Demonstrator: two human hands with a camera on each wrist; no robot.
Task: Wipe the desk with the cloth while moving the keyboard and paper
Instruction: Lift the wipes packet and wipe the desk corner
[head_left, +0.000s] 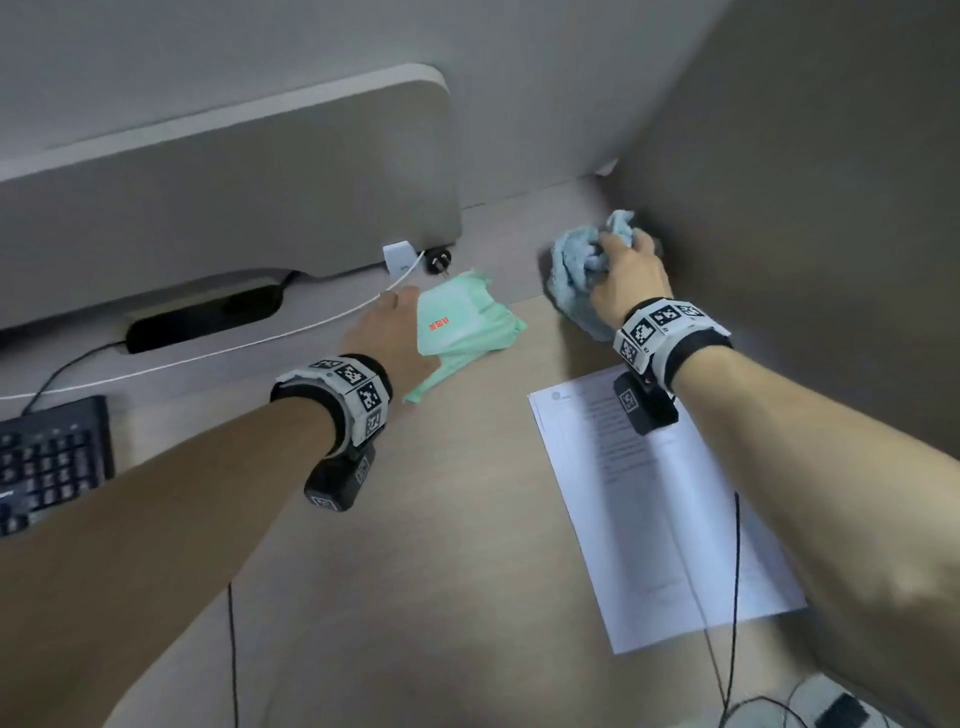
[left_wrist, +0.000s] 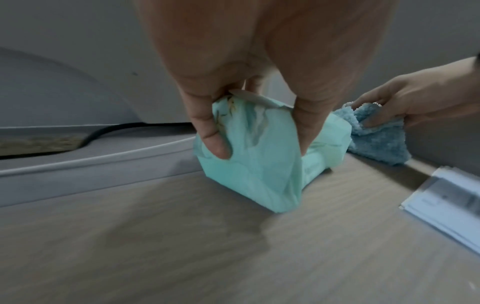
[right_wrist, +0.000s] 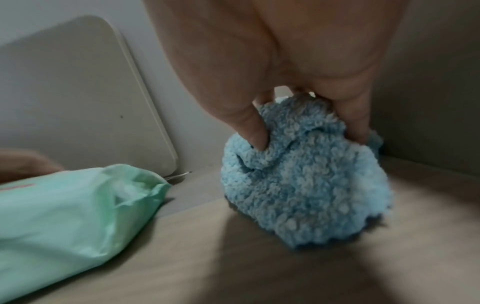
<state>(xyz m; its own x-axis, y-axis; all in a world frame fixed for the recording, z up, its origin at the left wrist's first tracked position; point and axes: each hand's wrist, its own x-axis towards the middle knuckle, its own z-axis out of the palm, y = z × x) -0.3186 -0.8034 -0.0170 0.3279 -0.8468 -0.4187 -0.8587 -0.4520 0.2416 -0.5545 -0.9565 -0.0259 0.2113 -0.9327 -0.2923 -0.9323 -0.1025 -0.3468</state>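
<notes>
R hand (head_left: 626, 275): bunching blue fleece cloth (head_left: 576, 270), pressed on desk (head_left: 467, 519) at far right corner by partition.
L hand (head_left: 392, 332): pinching green wipes pack (head_left: 467, 322), tipped up off desk.
Paper (head_left: 660, 514): flat under R forearm, not shifted yet.
Keyboard (head_left: 49, 457): far left edge, untouched.
Progress: early, I'd say; most of desk left.

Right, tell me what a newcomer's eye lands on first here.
The right hand grips a fluffy blue cloth bunched in the desk's far right corner. Beside it, the left hand pinches a mint-green pack on the desk. A printed paper lies under the right forearm.
</notes>
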